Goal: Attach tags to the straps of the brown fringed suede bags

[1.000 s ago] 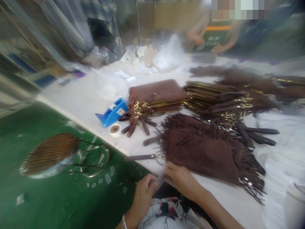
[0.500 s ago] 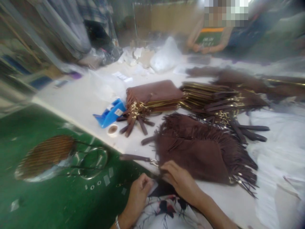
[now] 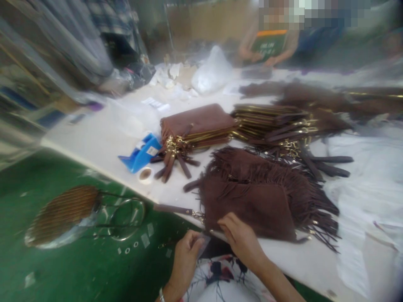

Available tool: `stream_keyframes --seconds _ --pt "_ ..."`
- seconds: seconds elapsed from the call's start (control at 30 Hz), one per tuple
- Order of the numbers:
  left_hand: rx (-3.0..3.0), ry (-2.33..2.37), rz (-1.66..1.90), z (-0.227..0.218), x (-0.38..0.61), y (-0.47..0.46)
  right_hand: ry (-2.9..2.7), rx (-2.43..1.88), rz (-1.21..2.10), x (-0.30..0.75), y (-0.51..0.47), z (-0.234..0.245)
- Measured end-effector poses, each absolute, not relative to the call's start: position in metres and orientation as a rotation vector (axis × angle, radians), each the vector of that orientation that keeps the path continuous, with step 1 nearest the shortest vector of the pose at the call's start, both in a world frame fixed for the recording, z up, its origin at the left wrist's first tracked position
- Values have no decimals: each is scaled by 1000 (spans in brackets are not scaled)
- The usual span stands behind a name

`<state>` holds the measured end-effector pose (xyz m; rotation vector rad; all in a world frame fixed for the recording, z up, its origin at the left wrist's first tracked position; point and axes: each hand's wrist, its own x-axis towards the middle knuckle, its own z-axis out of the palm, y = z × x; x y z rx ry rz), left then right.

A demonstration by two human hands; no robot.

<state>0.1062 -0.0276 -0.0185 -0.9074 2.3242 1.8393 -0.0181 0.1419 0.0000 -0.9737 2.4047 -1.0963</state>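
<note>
My left hand (image 3: pixel 185 256) is pinched shut on a small clear plastic piece (image 3: pixel 205 242), held just off the table's front edge. My right hand (image 3: pixel 242 241) is over the lower edge of a dark brown fringed bag (image 3: pixel 248 205). Its fingers are curled together at the bag's surface; whether anything is between them I cannot make out. The bag lies flat, its fringe spread to the right. A wrist strap (image 3: pixel 174 209) with a metal clasp sticks out from its left corner, over the table edge.
A stack of brown bags (image 3: pixel 198 119) with gold clasps stands behind, beside a blue tape dispenser (image 3: pixel 141 153) and a tape roll (image 3: pixel 145 174). More bags (image 3: pixel 267 121) lie to the right. A stool (image 3: pixel 64 214) stands on the green floor. Across the table is another person (image 3: pixel 270 46).
My right hand's fingertips have shifted slightly right along the bag's lower edge. The clear piece in my left hand shows more plainly. The view has moved a little.
</note>
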Motion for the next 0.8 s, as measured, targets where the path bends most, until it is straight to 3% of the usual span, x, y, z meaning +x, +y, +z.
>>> stream_keyframes --seconds 0.37,0.63,0.8 --pt "-1021 2033 2172 -24 89 -7 2430 -981 -1149 -12 144 0" --pt "-1265 1846 2173 -11 78 4 2443 -1009 -1171 -9 146 -2" --pt "-1455 1516 2289 -3 71 14 2394 -561 -1371 22 152 0"
